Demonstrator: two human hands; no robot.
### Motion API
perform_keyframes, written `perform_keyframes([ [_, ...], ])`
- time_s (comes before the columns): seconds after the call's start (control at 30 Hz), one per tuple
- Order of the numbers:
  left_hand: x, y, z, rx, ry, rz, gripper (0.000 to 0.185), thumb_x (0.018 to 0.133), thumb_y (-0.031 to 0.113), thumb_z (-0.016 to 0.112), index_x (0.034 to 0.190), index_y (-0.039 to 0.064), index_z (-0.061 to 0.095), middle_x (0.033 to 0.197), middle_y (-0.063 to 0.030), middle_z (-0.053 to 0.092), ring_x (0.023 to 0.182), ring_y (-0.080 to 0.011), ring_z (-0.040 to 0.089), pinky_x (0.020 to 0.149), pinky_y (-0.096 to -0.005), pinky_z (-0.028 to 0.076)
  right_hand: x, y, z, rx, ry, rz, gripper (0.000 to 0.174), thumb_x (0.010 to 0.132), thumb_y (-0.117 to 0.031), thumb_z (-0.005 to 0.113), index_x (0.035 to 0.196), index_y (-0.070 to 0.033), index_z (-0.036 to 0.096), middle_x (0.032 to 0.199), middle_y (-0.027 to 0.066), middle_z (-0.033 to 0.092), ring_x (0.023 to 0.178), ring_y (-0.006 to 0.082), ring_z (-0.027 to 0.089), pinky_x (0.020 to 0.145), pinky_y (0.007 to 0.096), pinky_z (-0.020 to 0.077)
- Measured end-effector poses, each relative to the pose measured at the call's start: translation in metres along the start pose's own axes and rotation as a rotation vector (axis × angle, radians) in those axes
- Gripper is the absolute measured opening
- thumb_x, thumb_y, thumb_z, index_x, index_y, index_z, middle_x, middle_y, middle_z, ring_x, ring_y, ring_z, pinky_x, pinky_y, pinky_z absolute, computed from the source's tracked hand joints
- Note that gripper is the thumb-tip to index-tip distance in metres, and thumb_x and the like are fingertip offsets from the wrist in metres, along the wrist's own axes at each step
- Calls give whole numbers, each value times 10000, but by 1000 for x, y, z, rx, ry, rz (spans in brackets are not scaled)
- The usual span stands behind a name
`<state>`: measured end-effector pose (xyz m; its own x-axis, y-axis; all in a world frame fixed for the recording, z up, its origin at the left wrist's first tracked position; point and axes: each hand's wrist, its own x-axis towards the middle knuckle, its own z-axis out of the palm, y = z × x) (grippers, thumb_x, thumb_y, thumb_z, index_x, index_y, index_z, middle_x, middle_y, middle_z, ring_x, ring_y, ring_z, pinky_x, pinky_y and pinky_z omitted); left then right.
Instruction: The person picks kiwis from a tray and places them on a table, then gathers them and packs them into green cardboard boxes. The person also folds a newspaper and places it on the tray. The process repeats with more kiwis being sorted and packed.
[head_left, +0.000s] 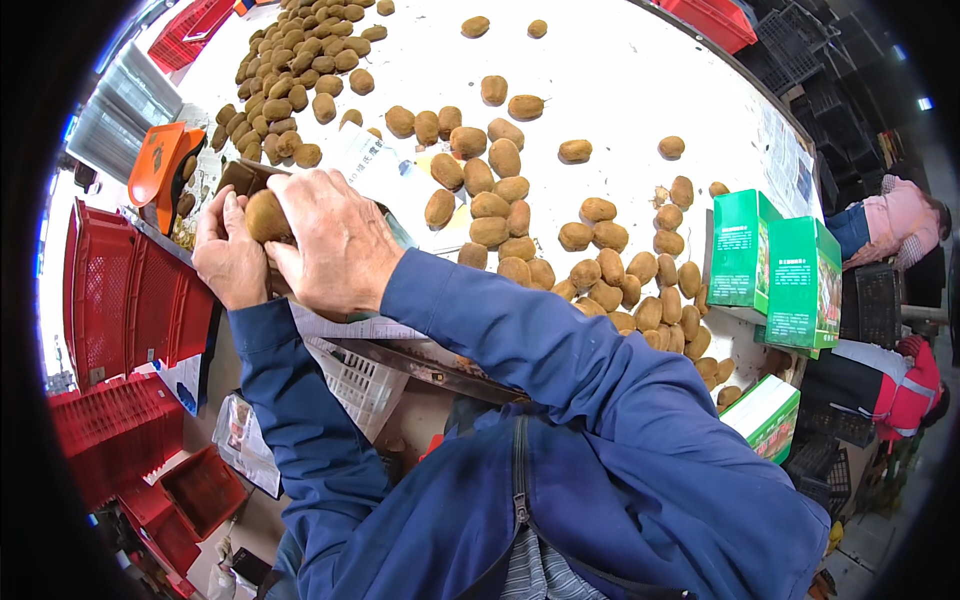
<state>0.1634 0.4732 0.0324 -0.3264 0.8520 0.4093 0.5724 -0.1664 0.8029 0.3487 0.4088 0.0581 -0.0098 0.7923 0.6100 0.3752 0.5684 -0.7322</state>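
Observation:
A brown kiwifruit (268, 216) is held between my two hands at the left end of the table. My left hand (234, 255) grips its left side, the thumb pressed along the fruit. My right hand (334, 236) wraps over its other side, hiding part of it. Behind the fingers shows a brown cardboard surface (244, 177), mostly covered by the hands. Printed paper (367, 161) lies just beyond my right hand. A loose group of kiwifruit (489, 204) rests to the right, and a large heap of them (300, 64) stretches away at the far left.
Green printed boxes (804, 281) stand at the table's right end. An orange plastic object (156, 169) and red crates (135, 292) are at left. A white crate (360, 379) sits below the table edge. Two people (900, 217) bend beside dark crates at far right.

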Motion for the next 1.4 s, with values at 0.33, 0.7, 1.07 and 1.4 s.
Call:
perform_keyframes([
  [0.33, -26, 19, -16, -122, 59, 5, 260, 1070, 120, 682, 1260, -52, 726, 1058, -101, 769, 976, -140, 704, 906, -274, 557, -13, 140, -98, -576, 74, 193, 248, 925, -178, 746, 1119, -25, 722, 1012, 177, 704, 1012, 365, 665, 918, 469, 530],
  [0.7, -153, 131, -52, -610, -462, 110, 124, 1000, 13, 671, 1100, -58, 693, 880, -183, 741, 760, -252, 714, 751, -402, 606, -36, 270, -125, -814, -290, 791, 734, 876, -179, 735, 1549, -127, 446, 1453, 294, 494, 1309, 482, 567, 1080, 548, 508],
  [1.07, -193, 89, 98, -1214, -661, -1058, 692, 1142, 478, 466, 1639, 22, 310, 1472, -175, 556, 1343, -307, 591, 1070, -487, 550, -63, 118, -166, -264, -323, 519, 863, 778, -323, 849, 1534, -66, 522, 1301, 241, 574, 1173, 407, 645, 1002, 452, 564],
  [1.4, -214, 35, 88, -1413, -890, -1338, 466, 1115, 333, 531, 1510, 105, 432, 1266, -181, 630, 1028, -316, 699, 767, -516, 636, -33, 214, -176, -702, -206, 304, 726, 957, -326, 782, 1597, -144, 493, 1578, 243, 477, 1327, 398, 561, 1065, 494, 504],
])
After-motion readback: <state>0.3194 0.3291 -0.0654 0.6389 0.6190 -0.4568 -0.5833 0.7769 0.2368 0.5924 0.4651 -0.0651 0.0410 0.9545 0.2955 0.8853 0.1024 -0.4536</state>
